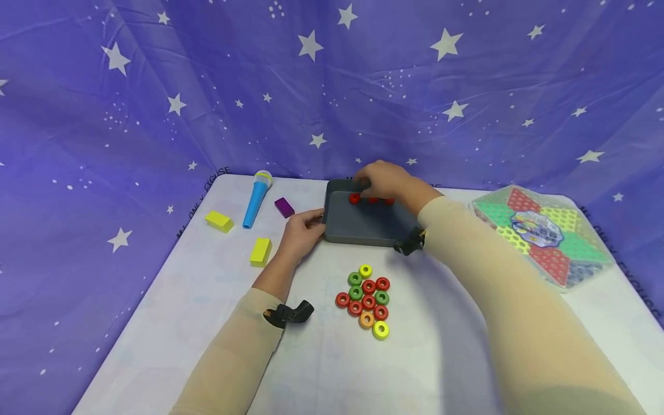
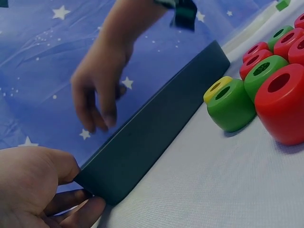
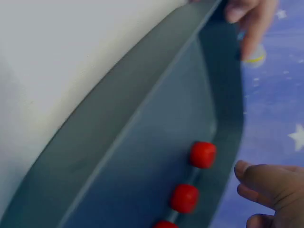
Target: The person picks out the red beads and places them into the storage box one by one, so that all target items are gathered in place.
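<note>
My left hand grips the left side of a dark grey tray, its thumb at the rim in the left wrist view. Inside the tray, three red ring beads stand in a row along the back wall. My right hand hovers over the back of the tray near the leftmost bead. In the right wrist view its loosely bent fingers hold nothing and are apart from the beads. In front of the tray lies a cluster of red, green, yellow and orange ring beads.
Left of the tray are a blue toy microphone, a purple block and two yellow blocks. A hexagonal game board box lies on the right. A purple starry cloth hangs behind the white table.
</note>
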A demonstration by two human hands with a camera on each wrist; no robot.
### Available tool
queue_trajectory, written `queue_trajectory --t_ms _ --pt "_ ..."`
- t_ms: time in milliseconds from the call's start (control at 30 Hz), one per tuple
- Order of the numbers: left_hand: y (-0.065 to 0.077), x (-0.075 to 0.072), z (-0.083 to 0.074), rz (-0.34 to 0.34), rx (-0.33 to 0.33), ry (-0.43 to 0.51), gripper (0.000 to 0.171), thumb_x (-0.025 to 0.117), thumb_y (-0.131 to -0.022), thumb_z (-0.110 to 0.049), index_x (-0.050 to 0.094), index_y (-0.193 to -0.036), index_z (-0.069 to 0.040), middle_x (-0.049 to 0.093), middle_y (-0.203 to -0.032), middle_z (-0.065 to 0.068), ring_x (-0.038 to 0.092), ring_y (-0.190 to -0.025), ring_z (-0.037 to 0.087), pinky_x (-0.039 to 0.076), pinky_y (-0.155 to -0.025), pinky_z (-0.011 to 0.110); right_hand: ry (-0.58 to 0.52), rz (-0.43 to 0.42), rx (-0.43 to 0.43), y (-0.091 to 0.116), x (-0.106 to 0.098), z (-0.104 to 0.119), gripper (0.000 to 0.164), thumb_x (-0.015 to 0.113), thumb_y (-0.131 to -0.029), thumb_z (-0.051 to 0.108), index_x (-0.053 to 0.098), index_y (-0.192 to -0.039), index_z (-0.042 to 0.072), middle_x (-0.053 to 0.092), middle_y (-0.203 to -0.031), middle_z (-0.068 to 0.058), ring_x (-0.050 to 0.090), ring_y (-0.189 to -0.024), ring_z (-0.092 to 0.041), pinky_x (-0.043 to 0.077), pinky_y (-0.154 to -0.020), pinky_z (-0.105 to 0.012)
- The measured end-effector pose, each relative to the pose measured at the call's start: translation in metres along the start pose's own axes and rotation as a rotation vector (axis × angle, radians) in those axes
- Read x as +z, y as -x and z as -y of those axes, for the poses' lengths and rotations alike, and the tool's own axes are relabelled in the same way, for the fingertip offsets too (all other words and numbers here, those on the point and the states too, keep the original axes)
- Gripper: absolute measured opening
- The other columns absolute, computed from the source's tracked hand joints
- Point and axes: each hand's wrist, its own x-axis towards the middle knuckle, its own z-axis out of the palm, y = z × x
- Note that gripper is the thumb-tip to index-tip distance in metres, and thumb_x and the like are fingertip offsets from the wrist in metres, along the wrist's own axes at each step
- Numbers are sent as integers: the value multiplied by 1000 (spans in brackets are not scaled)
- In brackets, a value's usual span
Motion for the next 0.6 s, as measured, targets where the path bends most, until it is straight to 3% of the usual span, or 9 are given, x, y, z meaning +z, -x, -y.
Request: queue_trajectory --t_ms 133,267,467,600 --pt "-1 1 0 -1 -12 -11 47 66 -95 -14 61 -142 -14 66 -128 7 64 -105 21 60 -86 29 -55 -84 -64 27 -12 -1 41 75 -92 22 68 -131 12 70 -122 -7 63 -117 -26 52 -99 -47" --pt "-2 0 0 2 -23 -15 47 65 -95 -14 60 -143 -15 66 -128 7 64 -107 20 59 -87 29 -93 -194 -132 57 -11 1 31 74 -92 19 72 -122 12 74 -111 -3 67 -101 -20 56 -90 -42" --pt "-1 0 0 0 -14 -5 47 65 -95 -13 61 -141 -13 67 -124 8 65 -105 20 60 -85 28 -214 -266 -193 112 10 6 23 74 -93 22 74 -116 19 73 -102 4 53 -63 -14 48 -58 -32" --pt "-1 0 0 1 -9 0 47 65 -95 -13 61 -142 -13 67 -126 8 64 -105 21 60 -86 28 -311 -271 -203 144 33 9 24 77 -91 22 74 -115 19 75 -103 4 50 -59 -11 45 -54 -28"
